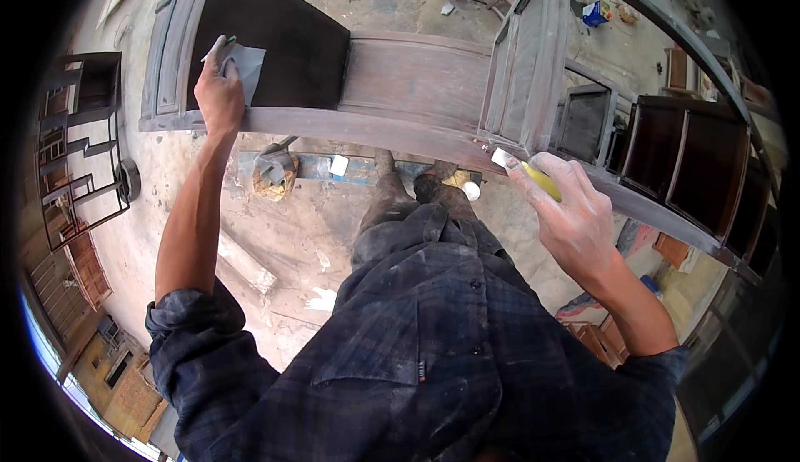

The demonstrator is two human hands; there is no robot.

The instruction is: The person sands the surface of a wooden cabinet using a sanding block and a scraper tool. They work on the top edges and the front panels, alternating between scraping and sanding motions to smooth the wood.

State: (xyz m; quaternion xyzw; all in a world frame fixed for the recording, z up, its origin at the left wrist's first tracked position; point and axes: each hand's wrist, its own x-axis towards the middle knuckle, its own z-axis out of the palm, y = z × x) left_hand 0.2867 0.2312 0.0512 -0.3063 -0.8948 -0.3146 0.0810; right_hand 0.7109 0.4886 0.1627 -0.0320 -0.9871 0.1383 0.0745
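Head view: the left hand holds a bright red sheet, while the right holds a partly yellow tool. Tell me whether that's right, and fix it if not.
Not quite: the sheet in the left hand is pale grey, not bright red, as the head view shows. The right hand does hold a partly yellow tool.

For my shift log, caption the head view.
Left hand holds a sheet, right hand a yellow item, at wooden furniture.
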